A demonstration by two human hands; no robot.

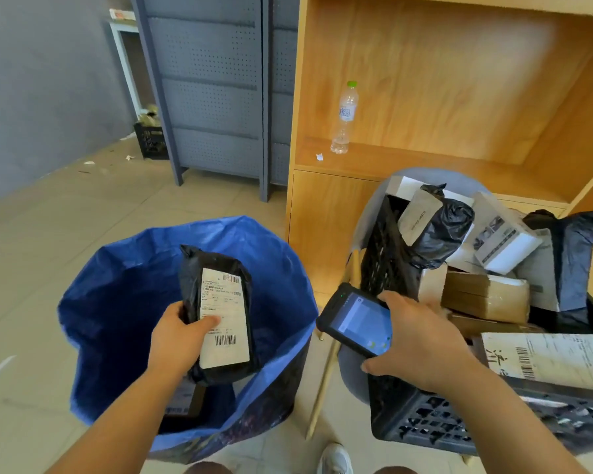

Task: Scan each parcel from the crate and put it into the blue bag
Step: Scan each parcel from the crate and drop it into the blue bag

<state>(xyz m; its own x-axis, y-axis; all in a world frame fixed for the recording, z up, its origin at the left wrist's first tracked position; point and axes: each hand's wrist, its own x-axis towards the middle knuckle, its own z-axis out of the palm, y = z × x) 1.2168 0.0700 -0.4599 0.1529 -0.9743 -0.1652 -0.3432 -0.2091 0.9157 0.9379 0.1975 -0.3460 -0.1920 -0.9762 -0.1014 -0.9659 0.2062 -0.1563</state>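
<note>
My left hand [175, 336] grips a black parcel [220, 313] by its left edge, thumb pressed on the white label [225, 319], which faces up with both barcodes in plain sight. I hold it above the open mouth of the blue bag [117, 285], just inside the bag's right rim, not yet let go. My right hand [418, 340] is curled round the scanner [353, 319], fingers over its far edge and thumb under the near one. Its screen is lit, and its head is turned toward the parcel from just beyond the bag's right rim. I cannot tell from the screen whether this label has registered.

Low in the bag, near its front wall and partly hidden by my forearm, lies a dark parcel with a label [185, 401], so I judge at least one is already done. What else is down there I cannot see.

Most of the work is ahead. The black crate [425, 419] sits on a grey chair [367, 213] to my right and is heaped: a black bagged parcel [439, 227] at its far left corner, a white box [504, 241] along the far edge, a brown wrapped parcel [486, 295] in the middle, a dark bag [575, 254] at the far right, and a large labelled one [555, 360] over the near right corner. Each needs a scan and a drop, so I reckon the job is in its early part.
</note>
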